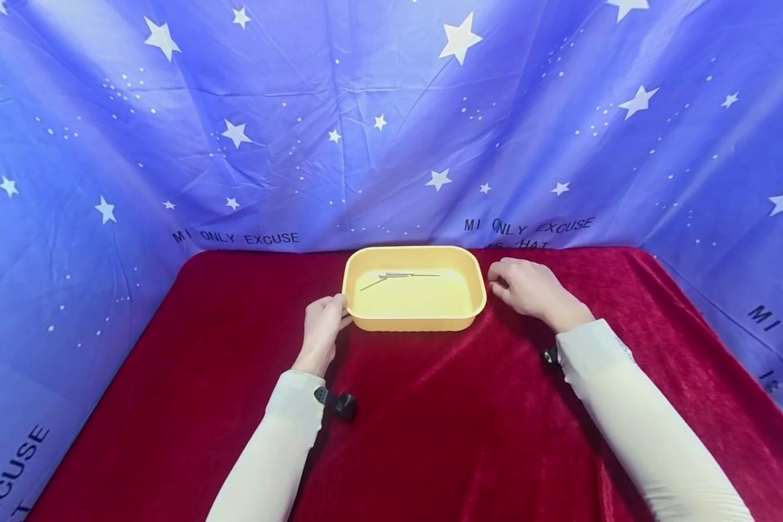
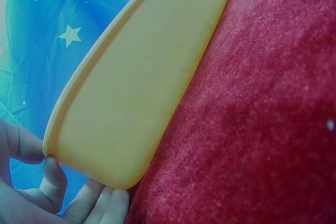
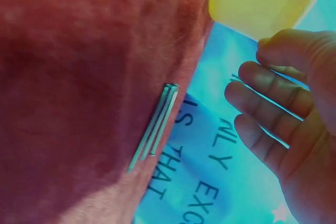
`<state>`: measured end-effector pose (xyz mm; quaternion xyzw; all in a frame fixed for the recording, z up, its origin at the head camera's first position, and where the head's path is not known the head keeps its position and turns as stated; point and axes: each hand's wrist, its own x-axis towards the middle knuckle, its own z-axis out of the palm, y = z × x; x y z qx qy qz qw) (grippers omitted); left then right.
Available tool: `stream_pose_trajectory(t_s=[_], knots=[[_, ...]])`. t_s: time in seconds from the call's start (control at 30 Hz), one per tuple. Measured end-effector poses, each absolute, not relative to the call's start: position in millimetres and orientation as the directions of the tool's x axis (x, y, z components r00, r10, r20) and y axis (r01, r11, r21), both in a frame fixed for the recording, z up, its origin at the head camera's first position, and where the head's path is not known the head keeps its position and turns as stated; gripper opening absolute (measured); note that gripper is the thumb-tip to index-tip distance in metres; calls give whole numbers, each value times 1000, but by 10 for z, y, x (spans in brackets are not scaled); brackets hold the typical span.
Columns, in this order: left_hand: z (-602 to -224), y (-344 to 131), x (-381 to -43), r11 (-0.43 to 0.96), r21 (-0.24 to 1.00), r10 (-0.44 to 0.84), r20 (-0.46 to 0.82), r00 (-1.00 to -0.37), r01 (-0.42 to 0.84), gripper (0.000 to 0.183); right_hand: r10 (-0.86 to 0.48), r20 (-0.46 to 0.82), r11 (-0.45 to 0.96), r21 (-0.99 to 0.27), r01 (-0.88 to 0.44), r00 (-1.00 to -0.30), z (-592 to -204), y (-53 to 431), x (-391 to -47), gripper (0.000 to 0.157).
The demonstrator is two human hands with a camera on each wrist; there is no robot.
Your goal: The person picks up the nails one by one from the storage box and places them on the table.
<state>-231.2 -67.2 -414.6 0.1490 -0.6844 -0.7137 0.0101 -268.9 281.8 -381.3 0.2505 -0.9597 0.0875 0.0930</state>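
A shallow yellow plastic basin stands on the red cloth, with a few thin nail-like metal rods lying loose inside it. At its left end my left hand pinches the rim between thumb and a finger; the other fingertips rest against the outer wall, as the left wrist view shows. Just beyond the basin's right end is my right hand, fingers loosely bent and nothing visible in them. In the right wrist view, more thin metal rods lie side by side on the cloth near this hand; the head view does not show them.
Red velvety cloth covers the table. A blue curtain with white stars and printed words rises behind and along both sides, close behind the basin. Dark wrist cameras sit on both pale sleeves.
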Motion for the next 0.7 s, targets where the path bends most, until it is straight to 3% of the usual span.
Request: stream_pose_trajectory(t_s=[0.7], knots=[[-4155, -673, -2323, -67, 980, -225, -198, -954, -188, 15, -537, 227, 834, 1, -551, -812, -3368, 2425, -2974, 6]])
